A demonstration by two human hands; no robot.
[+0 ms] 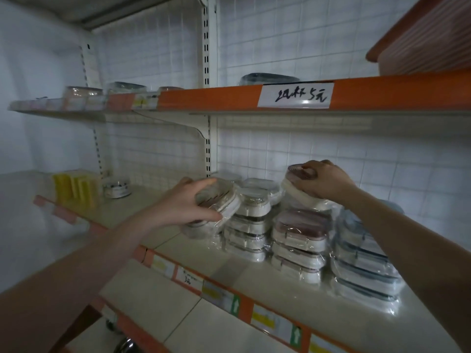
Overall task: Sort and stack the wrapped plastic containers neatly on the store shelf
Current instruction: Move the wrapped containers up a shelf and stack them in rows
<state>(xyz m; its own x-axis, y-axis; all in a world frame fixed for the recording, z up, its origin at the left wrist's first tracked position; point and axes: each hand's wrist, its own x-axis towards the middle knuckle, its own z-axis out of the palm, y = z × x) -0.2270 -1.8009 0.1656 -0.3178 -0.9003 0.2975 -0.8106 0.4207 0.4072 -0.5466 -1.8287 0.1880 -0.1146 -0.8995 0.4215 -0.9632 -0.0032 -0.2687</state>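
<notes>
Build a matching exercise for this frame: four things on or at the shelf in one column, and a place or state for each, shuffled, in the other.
Things
1. left hand
2. right hand
3. blue-trimmed stack
4. yellow items

Places or states
A. far left on the shelf, away from the stacks
B. grips a tilted wrapped container at the left end of the stacks
C. rightmost pile, nearest the right forearm
D. holds a tilted pink-lidded container above the pink stack

Pairs: 1-B, 2-D, 3-C, 4-A
</notes>
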